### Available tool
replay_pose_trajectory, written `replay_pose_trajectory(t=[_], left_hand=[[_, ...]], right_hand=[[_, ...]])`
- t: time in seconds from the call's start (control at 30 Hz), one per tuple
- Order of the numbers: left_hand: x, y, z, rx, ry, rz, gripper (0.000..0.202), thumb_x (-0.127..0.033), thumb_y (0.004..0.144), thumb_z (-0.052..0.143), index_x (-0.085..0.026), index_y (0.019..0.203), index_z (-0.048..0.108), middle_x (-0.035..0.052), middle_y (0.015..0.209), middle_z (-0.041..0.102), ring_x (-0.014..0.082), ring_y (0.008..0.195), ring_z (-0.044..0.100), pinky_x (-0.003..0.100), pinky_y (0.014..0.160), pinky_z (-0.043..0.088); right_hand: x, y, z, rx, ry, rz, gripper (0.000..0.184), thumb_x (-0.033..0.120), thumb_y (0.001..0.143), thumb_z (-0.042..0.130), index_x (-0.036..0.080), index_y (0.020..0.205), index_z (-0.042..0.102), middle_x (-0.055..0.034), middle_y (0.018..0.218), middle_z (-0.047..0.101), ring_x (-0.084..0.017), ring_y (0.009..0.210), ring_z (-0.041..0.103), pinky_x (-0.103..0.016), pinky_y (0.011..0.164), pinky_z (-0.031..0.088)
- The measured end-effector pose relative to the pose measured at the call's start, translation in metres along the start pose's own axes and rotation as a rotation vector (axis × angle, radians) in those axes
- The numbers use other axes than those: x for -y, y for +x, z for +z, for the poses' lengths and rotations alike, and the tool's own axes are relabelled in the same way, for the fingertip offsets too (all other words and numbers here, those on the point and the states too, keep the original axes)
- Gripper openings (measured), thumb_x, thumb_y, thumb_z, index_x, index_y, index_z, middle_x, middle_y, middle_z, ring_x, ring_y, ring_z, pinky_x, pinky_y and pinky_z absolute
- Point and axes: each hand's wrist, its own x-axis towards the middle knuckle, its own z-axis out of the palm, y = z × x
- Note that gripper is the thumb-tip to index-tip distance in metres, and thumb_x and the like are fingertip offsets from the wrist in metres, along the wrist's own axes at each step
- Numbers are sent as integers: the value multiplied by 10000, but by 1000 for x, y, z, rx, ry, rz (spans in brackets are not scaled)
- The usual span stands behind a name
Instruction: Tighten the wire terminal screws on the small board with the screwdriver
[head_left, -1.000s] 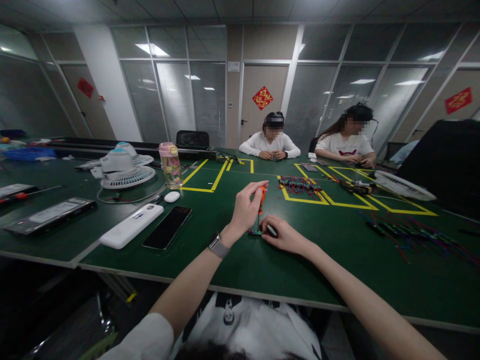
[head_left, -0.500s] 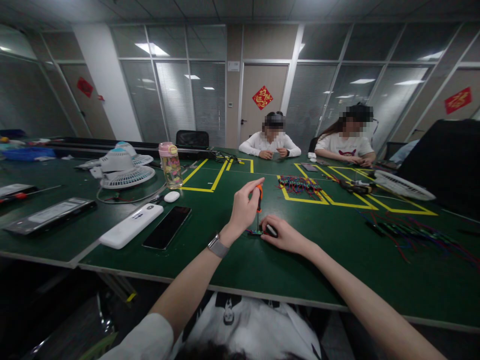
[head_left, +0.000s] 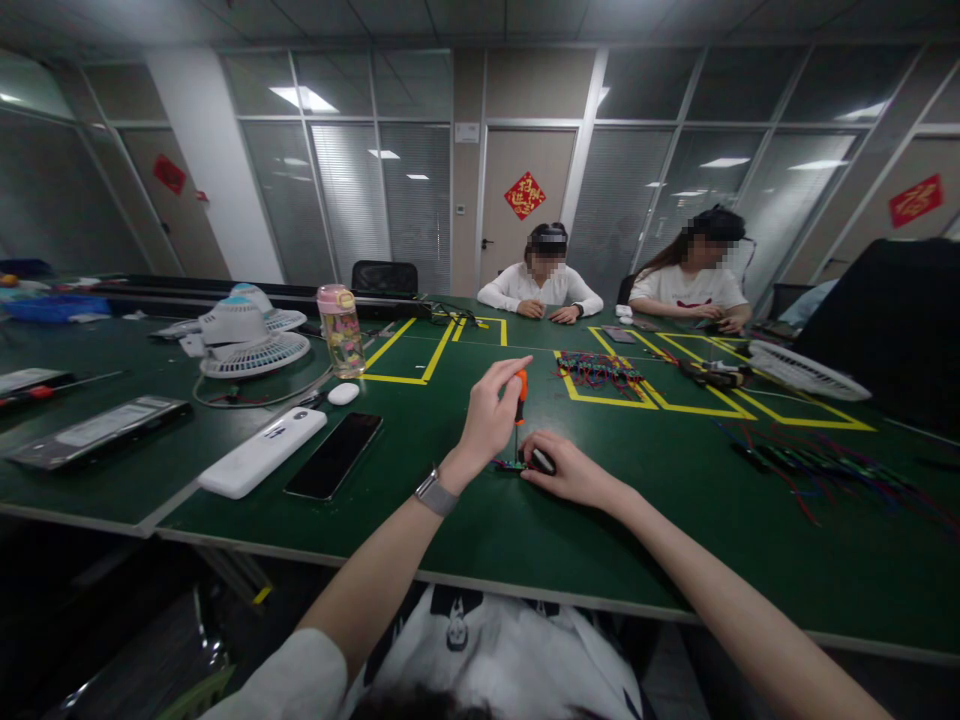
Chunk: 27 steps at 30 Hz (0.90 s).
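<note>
My left hand [head_left: 491, 408] is closed on an upright screwdriver [head_left: 520, 398] with an orange and black handle. Its fingers lie straight along the handle, and its thin shaft points down to a small green circuit board [head_left: 511, 465] flat on the table. Low on the table, my right hand [head_left: 564, 470] has its fingertips at the right end of that board and seems to steady it. A small dark object with a pale edge [head_left: 542, 461] sits under the curl of this hand; its kind is unclear.
A black phone [head_left: 335, 456], a white power bank [head_left: 264, 452] and a drink bottle [head_left: 342, 332] stand left on the green table [head_left: 465, 540]. Wired boards [head_left: 600, 370] lie ahead; more wired boards [head_left: 832, 460] are at right. Two people sit opposite. Small fans [head_left: 251, 335] stand further left.
The screwdriver handle has shifted very slightly in my left hand; my right hand keeps its place. Across the table, one person's hands have moved down and apart.
</note>
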Motion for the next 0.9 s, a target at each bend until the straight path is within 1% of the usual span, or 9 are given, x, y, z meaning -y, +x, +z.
replay_pose_trajectory(t=[0.07, 0.17, 0.27, 0.4, 0.53, 0.63, 0.73, 0.8, 0.9], left_hand=[[0, 0, 1, 6, -28, -17, 316, -125, 936, 432, -175, 1158, 652, 59, 1158, 676, 159, 1096, 616, 289, 982, 455], [-2, 0, 1, -11, 20, -11, 256, -157, 916, 514, -183, 1119, 666, 52, 1040, 700, 157, 952, 650, 278, 886, 491], [-3, 0, 1, -41, 129, 25, 193, -203, 866, 623, -199, 1045, 696, 40, 930, 648, 158, 862, 619, 279, 823, 494], [-2, -1, 0, -63, 164, -1, 207, -250, 888, 598, -206, 1061, 703, 58, 984, 581, 172, 931, 591, 307, 885, 483], [-2, 0, 1, -19, 43, 6, 310, -144, 948, 422, -192, 1133, 667, 73, 1119, 629, 168, 1080, 587, 305, 976, 444], [-2, 1, 2, -38, 28, 15, 265, -135, 922, 477, -189, 1083, 680, 57, 1035, 670, 159, 978, 622, 283, 901, 474], [-2, 0, 2, -66, 103, 23, 187, -187, 872, 599, -201, 1027, 703, 39, 927, 630, 154, 868, 604, 279, 839, 482], [-3, -1, 2, -59, 126, 11, 195, -228, 868, 619, -210, 1041, 706, 43, 952, 591, 156, 888, 589, 286, 862, 478], [-2, -1, 2, -11, 76, -5, 260, -199, 930, 499, -216, 1115, 681, 60, 1067, 587, 161, 1011, 583, 291, 934, 460]], right_hand=[[0, 0, 0, 1, -3, 3, 120, 180, 814, 661, 200, 868, 555, -49, 927, 614, -206, 860, 577, -333, 788, 474], [1, 0, -1, 2, -12, 6, 124, 182, 814, 664, 201, 875, 558, -48, 926, 614, -207, 858, 577, -336, 788, 473], [1, 0, -1, 3, -8, 9, 127, 176, 809, 668, 202, 871, 560, -46, 920, 614, -206, 853, 579, -332, 782, 474], [1, 0, -1, -1, -1, 1, 121, 172, 811, 664, 200, 872, 562, -49, 927, 613, -207, 858, 575, -337, 796, 474], [1, 0, -1, 7, -3, -1, 116, 175, 818, 657, 195, 879, 560, -51, 927, 607, -207, 861, 568, -340, 799, 472], [1, 0, -1, 14, -6, 2, 118, 176, 821, 654, 194, 888, 559, -52, 928, 605, -209, 864, 567, -340, 797, 470], [0, 0, -1, 14, -8, 4, 116, 183, 824, 653, 195, 893, 561, -53, 933, 604, -212, 873, 567, -342, 801, 468], [-1, 0, -1, 14, -9, 6, 111, 186, 826, 650, 196, 893, 563, -53, 931, 603, -213, 874, 567, -342, 800, 468], [-1, 0, 0, 16, -10, 5, 107, 186, 827, 648, 197, 893, 565, -50, 926, 601, -212, 871, 567, -339, 796, 467]])
